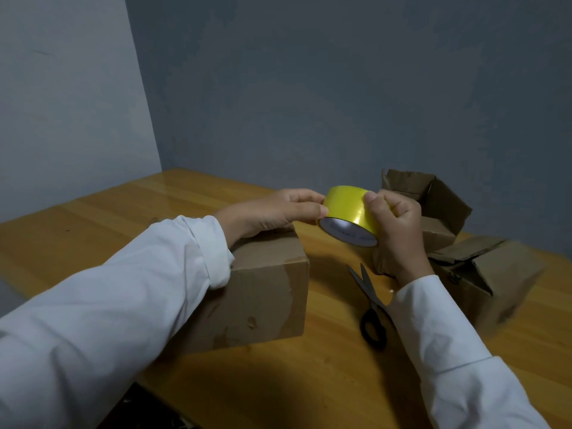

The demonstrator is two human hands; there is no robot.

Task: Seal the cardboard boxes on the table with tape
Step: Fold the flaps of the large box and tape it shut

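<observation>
No legible text, label, brand or number appears; faint print runs round the inner core of the yellow tape roll (351,212), too blurred to be read.

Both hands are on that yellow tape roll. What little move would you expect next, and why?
Probably peeling the tape end free. The right hand grips the yellow tape roll above the table while the left hand pinches at its edge, and no loose strip shows yet. The closed box waits just below.
</observation>
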